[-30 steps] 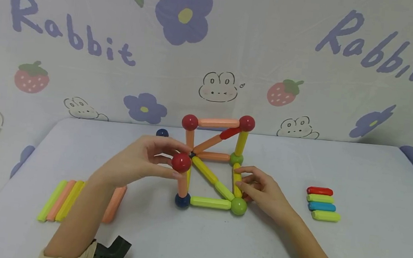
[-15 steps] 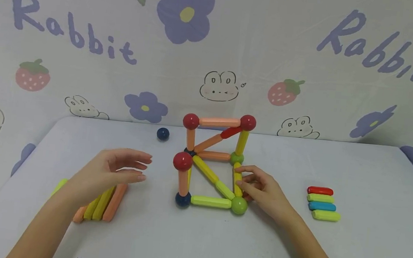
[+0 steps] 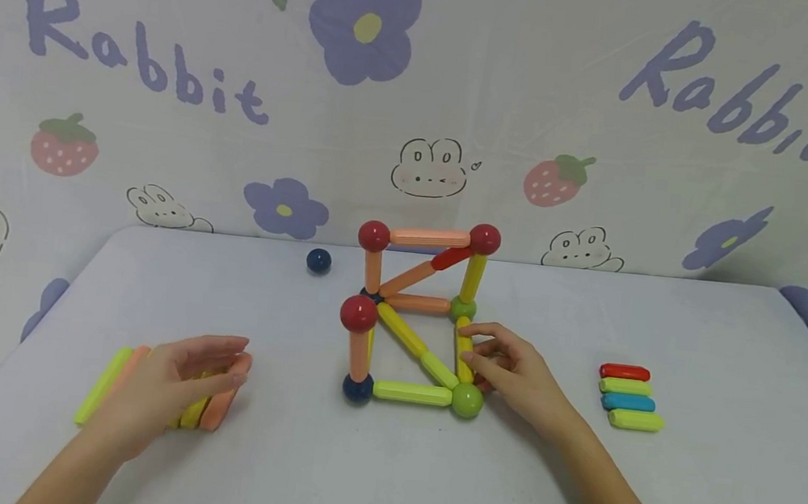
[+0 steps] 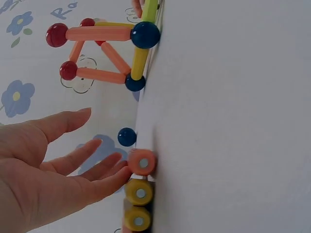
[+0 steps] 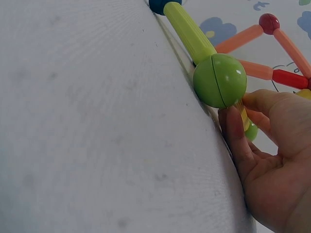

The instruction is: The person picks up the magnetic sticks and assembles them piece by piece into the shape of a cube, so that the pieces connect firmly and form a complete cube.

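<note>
A frame of magnetic sticks and balls stands mid-table, with red balls [image 3: 358,313] on its uprights and blue and green balls at the base. My right hand [image 3: 514,378] pinches the yellow stick [image 3: 464,340] on the frame's right side, behind the front green ball [image 5: 220,80]. My left hand [image 3: 160,392], fingers loosely extended, hovers at the row of long sticks on the left and partly hides them. Its fingertips are by the end orange stick [image 4: 142,162]; whether they touch it I cannot tell. Yellow sticks [image 4: 139,192] lie beside that one.
A loose blue ball [image 3: 319,261] lies behind the frame to the left. Several short sticks, including a blue one [image 3: 628,402], lie in a column on the right. A printed cloth [image 3: 238,155] hangs at the table's back edge.
My left hand has left the red ball on the frame's front-left upright and moved left and down to the long sticks. My right hand has stayed on the yellow stick.
</note>
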Motion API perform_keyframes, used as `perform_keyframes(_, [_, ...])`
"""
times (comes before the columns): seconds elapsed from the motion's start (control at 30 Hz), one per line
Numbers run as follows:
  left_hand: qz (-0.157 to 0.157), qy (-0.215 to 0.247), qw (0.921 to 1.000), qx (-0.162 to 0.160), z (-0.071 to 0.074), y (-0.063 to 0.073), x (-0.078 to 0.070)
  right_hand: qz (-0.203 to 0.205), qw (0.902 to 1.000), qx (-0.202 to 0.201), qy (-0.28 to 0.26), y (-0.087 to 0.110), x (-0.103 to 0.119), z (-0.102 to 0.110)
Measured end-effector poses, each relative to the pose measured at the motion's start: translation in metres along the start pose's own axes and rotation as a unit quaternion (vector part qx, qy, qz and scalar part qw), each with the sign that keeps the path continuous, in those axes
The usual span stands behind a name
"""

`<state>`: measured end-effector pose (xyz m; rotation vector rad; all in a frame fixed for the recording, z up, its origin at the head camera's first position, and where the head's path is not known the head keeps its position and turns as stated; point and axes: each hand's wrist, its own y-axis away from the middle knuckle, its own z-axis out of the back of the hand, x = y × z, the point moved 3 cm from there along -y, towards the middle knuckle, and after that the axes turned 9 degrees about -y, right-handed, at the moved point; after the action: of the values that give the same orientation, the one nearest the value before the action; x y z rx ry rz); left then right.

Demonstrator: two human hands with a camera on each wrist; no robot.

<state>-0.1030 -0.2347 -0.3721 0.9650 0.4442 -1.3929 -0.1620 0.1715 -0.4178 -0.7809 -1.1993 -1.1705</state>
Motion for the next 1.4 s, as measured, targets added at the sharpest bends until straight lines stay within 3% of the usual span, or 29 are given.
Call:
perform_keyframes(0.13, [-0.010,0.025,0.9995,0.014,-0.009,-0.001,0.002,-0.001,1.0000,0.000,-0.001,0.000,0.000,0.000])
perform_keyframes(0.43, [-0.018,0.009,0.9991,0.038,-0.031,-0.006,0.001,-0.003,1.0000,0.001,-0.004,0.000,0.001,-0.001])
perform_keyframes(0.77, [-0.051,-0.080,0.9952,0.025,-0.037,-0.008,-0.005,-0.004,1.0000,0.000,0.000,0.000,0.000,0.000])
perform_keyframes(0.93, [-0.073,-0.097,0.9920,0.033,-0.039,-0.008,-0.014,-0.003,1.0000,0.001,0.000,0.000,0.000,0.000])
perform_keyframes(1.13, [-0.074,-0.047,0.9956,0.032,-0.037,-0.011,-0.029,-0.003,1.0000,0.004,-0.003,0.000,0.000,0.001])
perform_keyframes(1.4, [-0.051,0.056,0.9971,-0.008,-0.028,-0.017,-0.052,0.000,1.0000,0.004,-0.004,0.000,0.000,0.000])
